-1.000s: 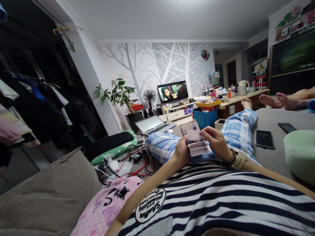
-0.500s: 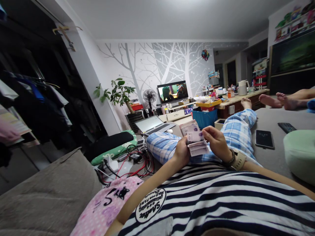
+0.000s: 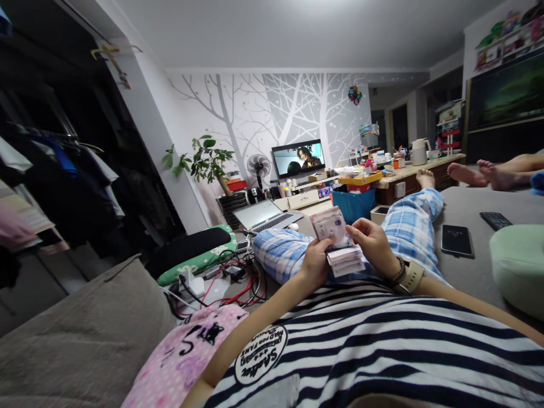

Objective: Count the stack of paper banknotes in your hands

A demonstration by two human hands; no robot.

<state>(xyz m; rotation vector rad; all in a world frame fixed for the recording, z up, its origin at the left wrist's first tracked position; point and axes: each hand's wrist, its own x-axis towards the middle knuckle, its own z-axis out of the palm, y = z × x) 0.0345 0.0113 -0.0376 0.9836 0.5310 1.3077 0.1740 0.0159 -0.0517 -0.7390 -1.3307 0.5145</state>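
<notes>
A stack of banknotes is held over my lap, some notes standing up and others folded down toward me. My left hand is closed around the left side of the stack, thumb on its face. At the right edge of the notes my right hand pinches a banknote between thumb and fingers. A watch and a dark bracelet sit on the right wrist. Below the notes lie my blue plaid trousers and striped shirt.
To the left are an open laptop, tangled cables and a pink cloth. At right a phone, a remote control and a green cushion lie on the sofa. Another person's bare feet rest beyond them.
The upright part of the stack now shows a differently placed banknote, and the folded-down notes look thicker and sit slightly lower. My right hand has shifted slightly left. The television picture has changed.
</notes>
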